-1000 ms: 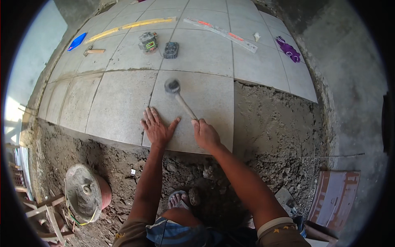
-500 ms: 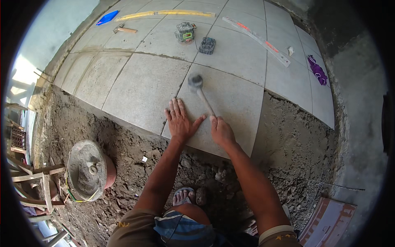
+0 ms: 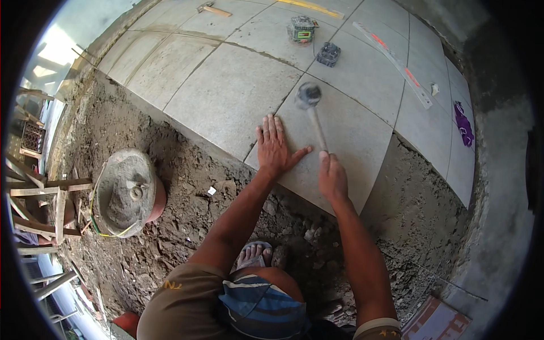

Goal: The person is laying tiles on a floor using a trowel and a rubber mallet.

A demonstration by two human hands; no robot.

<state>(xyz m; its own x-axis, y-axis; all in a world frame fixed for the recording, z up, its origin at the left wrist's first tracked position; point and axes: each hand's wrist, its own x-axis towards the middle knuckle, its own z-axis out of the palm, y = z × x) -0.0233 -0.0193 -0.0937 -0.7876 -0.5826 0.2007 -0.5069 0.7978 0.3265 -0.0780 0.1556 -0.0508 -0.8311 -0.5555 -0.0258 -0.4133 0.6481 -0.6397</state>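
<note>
My left hand (image 3: 274, 148) lies flat with fingers apart on a large pale floor tile (image 3: 357, 161), near the joint with the tile beside it. My right hand (image 3: 332, 177) grips the wooden handle of a mallet (image 3: 315, 116), whose round dark head is blurred over the same tile's upper part; I cannot tell whether it touches. Beyond it sit a dusty black-and-green device (image 3: 300, 33) and a dark dusty block-shaped item (image 3: 328, 54). Rough grey mortar (image 3: 405, 192) borders the tile on the right.
A bucket of grey mix (image 3: 122, 192) stands left on the rubble. Broken wooden pieces (image 3: 59, 209) crowd the left edge. On laid tiles lie a hammer (image 3: 216, 10), yellow straightedge (image 3: 311, 9), grey-orange straightedge (image 3: 392, 63) and purple cloth (image 3: 463, 123). Concrete walls flank both sides; cardboard (image 3: 436, 323) lies lower right.
My head has turned, so the tiles, tools and bucket have shifted in the picture. The mallet head is blurred in motion. My left hand stays spread on the tile.
</note>
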